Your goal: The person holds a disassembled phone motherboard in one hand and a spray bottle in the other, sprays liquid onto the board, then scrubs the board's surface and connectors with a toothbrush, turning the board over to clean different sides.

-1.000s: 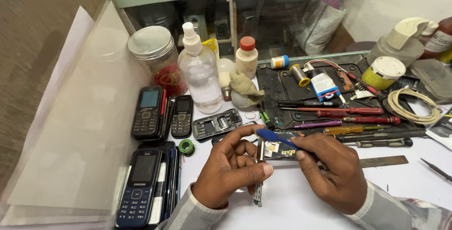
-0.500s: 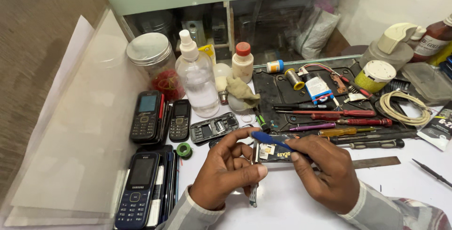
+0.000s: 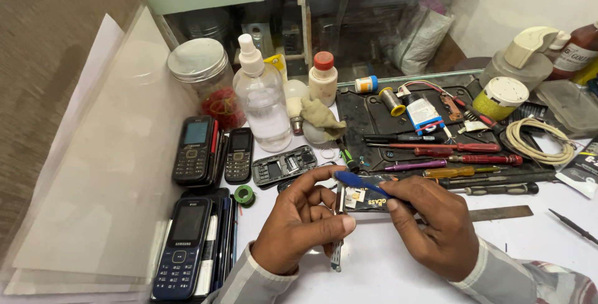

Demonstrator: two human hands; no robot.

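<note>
My left hand (image 3: pixel 299 223) pinches a thin phone circuit board (image 3: pixel 339 217) held on edge over the white bench, its lower end hanging below the fingers. My right hand (image 3: pixel 433 226) grips a blue-handled tool (image 3: pixel 361 182) like a pen, its tip resting at the top of the board near my left fingertips. A small dark card with yellow print (image 3: pixel 370 201) lies just behind both hands. An opened phone frame (image 3: pixel 283 166) lies on the bench beyond my left hand.
Keypad phones (image 3: pixel 193 148) (image 3: pixel 238 154) (image 3: pixel 180 248) lie at left by a green tape roll (image 3: pixel 244 195). A spray bottle (image 3: pixel 261 101), jar (image 3: pixel 205 80) and small bottle (image 3: pixel 322 78) stand behind. Screwdrivers (image 3: pixel 455 148) on a black mat (image 3: pixel 374 117), a cable coil (image 3: pixel 536 139) and metal ruler (image 3: pixel 498 212) lie at right.
The view has shifted slightly, so the bench items sit a little lower in the picture. Both hands stay together on the board, with the blue tool's tip still at its top.
</note>
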